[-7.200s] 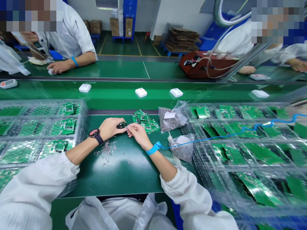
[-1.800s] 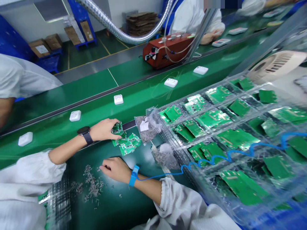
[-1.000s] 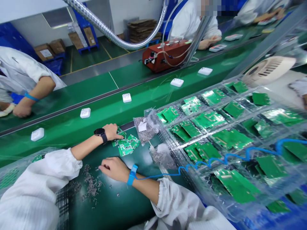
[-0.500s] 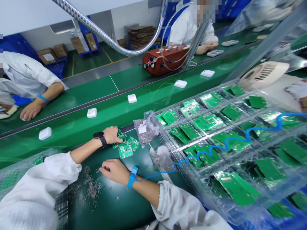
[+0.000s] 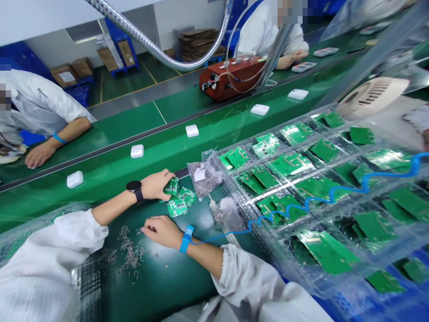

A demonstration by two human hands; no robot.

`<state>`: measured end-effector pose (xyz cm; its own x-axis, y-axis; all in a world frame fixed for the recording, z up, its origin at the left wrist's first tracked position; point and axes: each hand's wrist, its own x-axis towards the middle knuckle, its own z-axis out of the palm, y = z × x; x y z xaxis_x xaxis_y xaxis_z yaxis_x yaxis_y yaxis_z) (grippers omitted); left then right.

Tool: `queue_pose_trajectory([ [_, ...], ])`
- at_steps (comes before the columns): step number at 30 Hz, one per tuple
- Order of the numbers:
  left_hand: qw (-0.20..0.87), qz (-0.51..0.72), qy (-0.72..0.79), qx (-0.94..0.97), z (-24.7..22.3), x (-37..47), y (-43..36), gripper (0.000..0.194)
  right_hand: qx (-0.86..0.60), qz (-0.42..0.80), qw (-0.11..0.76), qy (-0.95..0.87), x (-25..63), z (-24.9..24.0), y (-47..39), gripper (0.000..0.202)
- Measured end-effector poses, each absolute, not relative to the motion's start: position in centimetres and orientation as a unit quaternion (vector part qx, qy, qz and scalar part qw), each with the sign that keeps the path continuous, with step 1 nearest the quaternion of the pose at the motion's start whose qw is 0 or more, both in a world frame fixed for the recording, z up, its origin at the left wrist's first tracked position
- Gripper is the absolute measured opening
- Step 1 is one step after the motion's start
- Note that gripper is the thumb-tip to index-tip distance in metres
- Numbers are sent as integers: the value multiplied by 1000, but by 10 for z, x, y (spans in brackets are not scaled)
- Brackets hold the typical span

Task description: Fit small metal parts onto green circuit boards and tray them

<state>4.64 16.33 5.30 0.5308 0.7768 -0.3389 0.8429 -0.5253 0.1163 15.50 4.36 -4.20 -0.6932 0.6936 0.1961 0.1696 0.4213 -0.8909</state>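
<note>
My left hand (image 5: 157, 185), with a black watch on its wrist, grips a small green circuit board (image 5: 172, 187) between thumb and fingers. More green boards (image 5: 178, 206) lie loosely overlapped on the dark green table (image 5: 161, 290), just beside it. My right hand (image 5: 163, 231), in a blue wrist strap (image 5: 187, 239), rests curled near the table surface; whether its fingertips hold anything is hidden. Small metal parts (image 5: 130, 255) are scattered to the left of my right hand. Beyond the loose boards lies a clear bag of small parts (image 5: 205, 179).
A clear compartment tray (image 5: 284, 185) of green boards fills the right side, crossed by a coiled blue cord (image 5: 306, 203). White devices (image 5: 192, 130) sit on the green conveyor (image 5: 161, 156). A second parts bag (image 5: 228, 217) lies near the tray. Other people sit across the line.
My left hand has closed on a board and lifted it slightly, tilting it up. The white devices have moved right along the conveyor. My right hand has barely moved.
</note>
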Motion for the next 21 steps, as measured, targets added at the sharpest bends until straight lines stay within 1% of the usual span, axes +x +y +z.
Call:
queue_pose_trajectory([
  [3,144,-144,409,889,49,44,162,76,-276,465,279,-794,155,-41,43,31],
  [9,195,-122,414,881,29,42,161,77,-276,471,270,-793,156,-39,44,29],
  [14,210,-105,443,865,22,41,160,74,-274,465,267,-798,156,-41,44,29],
  [18,232,-79,485,839,24,41,152,79,-269,460,271,-802,156,-42,44,29],
  [21,228,-68,507,828,29,44,140,80,-267,461,274,-801,155,-43,43,31],
])
